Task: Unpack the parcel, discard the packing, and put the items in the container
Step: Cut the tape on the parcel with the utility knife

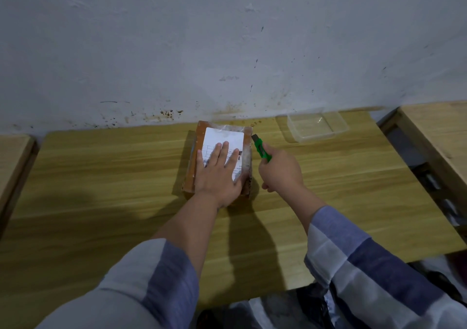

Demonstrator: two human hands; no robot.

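A brown cardboard parcel (199, 136) with a white shipping label and clear tape lies on the wooden table (101, 172) near the wall. My left hand (218, 174) rests flat on top of it, fingers spread, pressing it down. My right hand (279, 170) grips a green utility knife (261, 149), whose tip touches the parcel's right edge near the far corner. A clear plastic container (317, 126) stands empty at the back right of the table.
A stained white wall (227, 50) runs right behind the table. Other wooden tables stand at the left (12, 162) and right (434, 131), with narrow gaps between. Dark bags lie on the floor at the bottom right (290, 311).
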